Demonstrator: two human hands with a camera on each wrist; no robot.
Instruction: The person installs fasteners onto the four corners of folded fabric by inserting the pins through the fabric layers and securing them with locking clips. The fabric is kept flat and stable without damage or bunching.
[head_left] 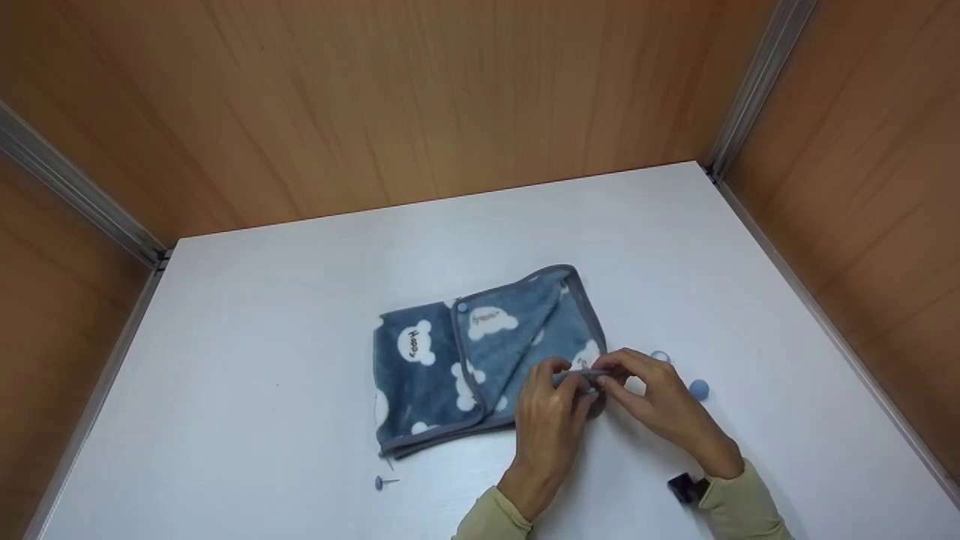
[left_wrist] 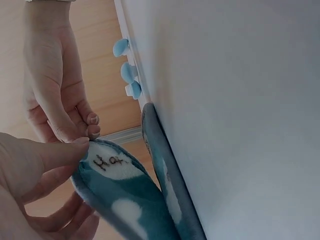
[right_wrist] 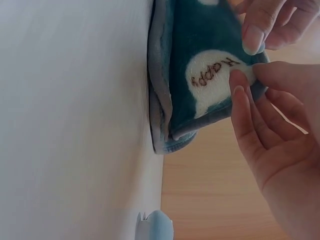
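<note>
A folded blue fleece blanket (head_left: 420, 375) with white bear shapes and grey edging lies on the table. Its near right corner is lifted between both hands. My left hand (head_left: 547, 412) pinches the lifted corner between thumb and fingers. From the other side my right hand (head_left: 664, 401) grips the same corner, fingertips close to the left ones; in the right wrist view the right fingers (right_wrist: 250, 107) hold the edging beside a "Happy" bear. A small bit of blue shows under the left thumb (right_wrist: 252, 37) there, mostly hidden. On the blanket's upper seam sits a round blue pin head (head_left: 463, 307).
A blue-headed pin (head_left: 379, 483) lies near the blanket's near left corner. To the right are a blue round cap (head_left: 699, 389) and a paler one (head_left: 660, 356). Wooden panels (head_left: 480, 97) enclose the white table (head_left: 247, 360). A black device (head_left: 682, 487) is at the right wrist.
</note>
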